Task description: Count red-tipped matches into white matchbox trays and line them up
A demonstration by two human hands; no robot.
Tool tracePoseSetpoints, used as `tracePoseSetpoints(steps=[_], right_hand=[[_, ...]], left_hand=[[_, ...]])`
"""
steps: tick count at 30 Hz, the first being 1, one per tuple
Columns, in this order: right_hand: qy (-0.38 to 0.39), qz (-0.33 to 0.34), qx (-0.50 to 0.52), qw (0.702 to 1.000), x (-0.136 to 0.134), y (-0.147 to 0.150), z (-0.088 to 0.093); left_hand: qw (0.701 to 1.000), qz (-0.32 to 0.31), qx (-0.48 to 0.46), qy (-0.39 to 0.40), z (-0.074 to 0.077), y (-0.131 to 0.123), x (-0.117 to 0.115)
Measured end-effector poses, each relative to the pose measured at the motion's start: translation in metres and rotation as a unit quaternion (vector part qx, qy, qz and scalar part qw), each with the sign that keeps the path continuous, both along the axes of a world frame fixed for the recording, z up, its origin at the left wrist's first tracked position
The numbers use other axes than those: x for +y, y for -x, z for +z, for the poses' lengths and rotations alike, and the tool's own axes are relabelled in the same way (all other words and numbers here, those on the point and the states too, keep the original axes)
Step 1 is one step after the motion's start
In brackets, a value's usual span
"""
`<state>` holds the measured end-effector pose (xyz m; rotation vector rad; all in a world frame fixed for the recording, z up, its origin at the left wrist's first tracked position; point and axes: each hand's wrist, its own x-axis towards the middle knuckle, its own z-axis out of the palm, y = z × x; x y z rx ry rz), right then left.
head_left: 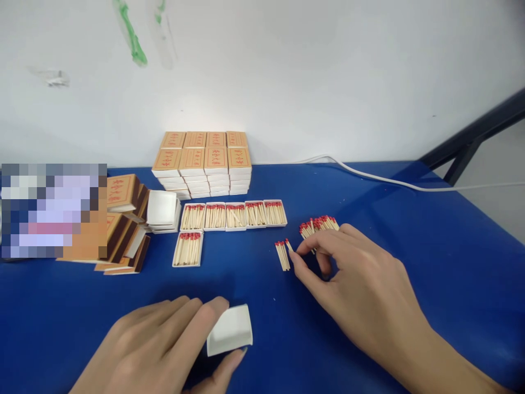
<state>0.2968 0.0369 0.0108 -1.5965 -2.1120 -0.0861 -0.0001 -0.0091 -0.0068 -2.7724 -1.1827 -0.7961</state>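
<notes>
Between the thumb and fingers of my left hand (159, 345) is a white matchbox tray (232, 329), tilted, with its bare inside showing. My right hand (361, 279) is closed in a pinch at the thumb and index fingertips, on a match (287, 243) with a red head. Just left of those fingertips lies a short row of loose matches (281, 256), side by side on the blue table. A larger pile of matches (318, 223) is partly hidden behind my right hand.
Several filled matchbox trays (235, 216) line up at mid-table, with one more filled tray (187, 249) in front. Closed matchboxes (204, 158) are stacked by the wall. Matchbox sleeves (121, 232) and stacked white trays (162, 210) stand left. A white cable (369, 176) crosses the back right.
</notes>
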Motion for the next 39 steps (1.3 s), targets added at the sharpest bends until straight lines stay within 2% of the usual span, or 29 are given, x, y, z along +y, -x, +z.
tracePoseSetpoints(steps=[4, 15, 26, 33, 39], right_hand=[[0.018, 0.013, 0.015, 1.000, -0.0004, -0.0004, 0.0025], [0.010, -0.005, 0.014, 1.000, 0.0037, -0.0019, -0.0046], [0.069, 0.001, 0.043, 0.997, 0.0015, -0.0019, 0.0004], [-0.039, -0.067, -0.021, 0.997, 0.0036, -0.0090, 0.0007], [-0.066, -0.059, -0.075, 0.993, 0.0037, -0.0099, -0.0025]], left_hand=[[1.000, 0.004, 0.007, -0.005, 0.0021, -0.0006, 0.0010], [1.000, 0.003, 0.003, 0.000, 0.0023, -0.0018, 0.0000], [1.000, -0.003, -0.004, 0.006, 0.0051, -0.0035, 0.0023], [1.000, -0.001, 0.006, 0.002, 0.0025, -0.0019, -0.0003], [1.000, -0.002, 0.000, 0.004, 0.0029, -0.0014, 0.0014]])
